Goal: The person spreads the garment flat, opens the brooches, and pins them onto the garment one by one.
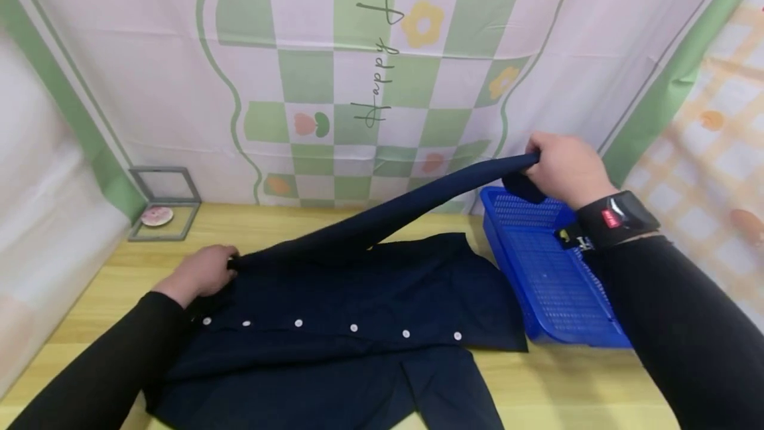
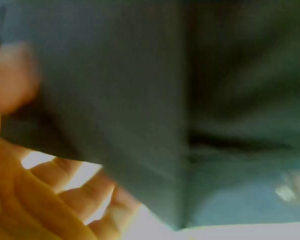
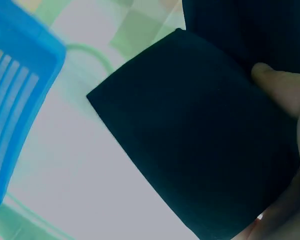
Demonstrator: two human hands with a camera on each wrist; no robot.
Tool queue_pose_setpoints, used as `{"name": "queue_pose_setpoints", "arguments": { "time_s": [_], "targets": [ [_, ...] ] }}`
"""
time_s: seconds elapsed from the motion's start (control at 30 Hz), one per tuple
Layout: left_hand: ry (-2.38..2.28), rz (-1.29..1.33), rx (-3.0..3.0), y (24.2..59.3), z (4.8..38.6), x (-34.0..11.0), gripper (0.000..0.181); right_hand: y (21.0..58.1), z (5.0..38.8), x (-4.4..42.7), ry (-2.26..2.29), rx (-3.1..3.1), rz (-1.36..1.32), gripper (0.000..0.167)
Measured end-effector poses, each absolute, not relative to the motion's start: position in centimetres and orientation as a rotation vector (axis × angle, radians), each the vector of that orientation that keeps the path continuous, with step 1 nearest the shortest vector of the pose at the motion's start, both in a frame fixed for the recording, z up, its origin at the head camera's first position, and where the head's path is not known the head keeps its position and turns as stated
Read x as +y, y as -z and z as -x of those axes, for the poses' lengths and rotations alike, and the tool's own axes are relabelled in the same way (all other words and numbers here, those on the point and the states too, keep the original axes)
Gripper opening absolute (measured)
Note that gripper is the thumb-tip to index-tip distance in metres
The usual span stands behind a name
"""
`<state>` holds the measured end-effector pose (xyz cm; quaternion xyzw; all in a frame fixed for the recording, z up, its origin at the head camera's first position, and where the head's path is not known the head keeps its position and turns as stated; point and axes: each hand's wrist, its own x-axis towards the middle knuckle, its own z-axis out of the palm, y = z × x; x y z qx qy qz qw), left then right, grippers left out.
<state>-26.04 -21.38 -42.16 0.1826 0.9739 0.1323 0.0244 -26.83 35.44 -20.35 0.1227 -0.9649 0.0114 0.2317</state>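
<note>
A dark navy button-up shirt (image 1: 334, 297) with a row of white buttons lies spread on the wooden table. My left hand (image 1: 205, 271) pinches the far edge of the shirt at its left end. In the left wrist view the fingers (image 2: 85, 192) pass beneath the dark cloth, with the thumb on top; that view is blurred. Raised off the table at the right, my right hand (image 1: 570, 168) grips the other end of a lifted strip of the shirt, which slants up between the hands. A flap of cloth (image 3: 190, 135) hangs beyond the right thumb in the right wrist view.
A blue plastic basket (image 1: 507, 244) stands at the right, under my right hand and forearm, with a small black tag (image 1: 573, 237) near its rim. At the back left is a grey frame (image 1: 193, 191) with a pinkish round item (image 1: 157, 216). Patterned cloth (image 1: 370, 71) hangs behind the table.
</note>
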Motion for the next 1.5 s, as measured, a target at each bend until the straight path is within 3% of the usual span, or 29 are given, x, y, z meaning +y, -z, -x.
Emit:
{"name": "queue_pose_setpoints", "arguments": {
  "time_s": [0.07,0.13,0.4,0.63,0.73,0.87,1.03,1.1,1.2,1.33,1.5],
  "targets": [
    [-0.413,-0.596,3.052,42.2,26.0,-22.3,0.011,20.1,26.6,36.2,-0.015,-2.672,-0.303,0.014],
    [-0.498,-0.611,3.090,41.9,26.0,-23.1,0.006,20.1,26.4,37.0,0.006,-2.684,-0.300,0.018],
    [-0.822,-0.585,3.242,39.9,24.4,-25.6,0.026,20.3,26.3,39.8,0.071,-2.707,-0.400,0.037],
    [-0.832,-0.446,3.204,39.4,23.0,-25.3,0.047,18.3,25.8,39.8,-0.002,-2.675,-0.346,0.021],
    [-0.682,-0.420,3.164,39.5,23.0,-24.9,0.048,17.3,25.2,39.0,-0.033,-2.615,-0.342,0.024],
    [-0.531,-0.541,3.143,39.7,23.3,-23.6,0.028,16.3,24.4,37.4,-0.084,-2.643,-0.409,0.029],
    [-0.657,-0.754,2.984,39.8,23.9,-19.7,0.057,16.2,23.4,34.9,-0.290,-2.698,-0.524,0.023],
    [-0.679,-0.822,2.941,40.0,24.3,-18.2,0.051,16.4,23.0,33.9,-0.353,-2.673,-0.581,0.019],
    [-0.653,-0.914,2.943,40.5,24.9,-16.7,0.019,16.5,22.5,32.9,-0.391,-2.631,-0.665,0.012],
    [-0.666,-0.976,2.898,40.3,24.9,-16.8,0.028,16.4,22.1,32.3,-0.272,-2.731,-0.798,0.010],
    [-0.696,-1.018,2.847,38.7,24.5,-19.4,0.020,17.4,22.8,32.6,-0.009,-3.182,-1.006,0.022]
  ]
}}
